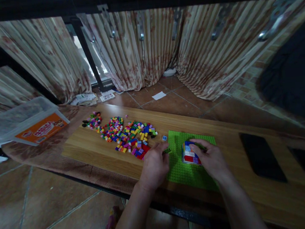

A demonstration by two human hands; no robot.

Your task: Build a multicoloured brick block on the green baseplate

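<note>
My left hand (155, 164) is closed, pinching a dark building brick (167, 151) with pale green marks at its fingertips, over the left edge of the green baseplate (179, 174). On that plate sits a low block of building bricks (188, 158) in red, white, blue and other colours. My right hand (212, 159) grips the block's right side, thumb and fingers bent around it, hiding part of it. A light blue brick with a printed mark (164, 138) lies just beyond my left hand. Loose bricks (132, 132) spread over the board to the left.
A clear plastic bin with an orange label (43, 129) stands at the far left on brown cloth. A black phone-like slab (263, 157) lies on the wooden board (229, 136) at right. Striped curtains (136, 51) hang behind, and a paper (159, 95) lies on the tiled floor.
</note>
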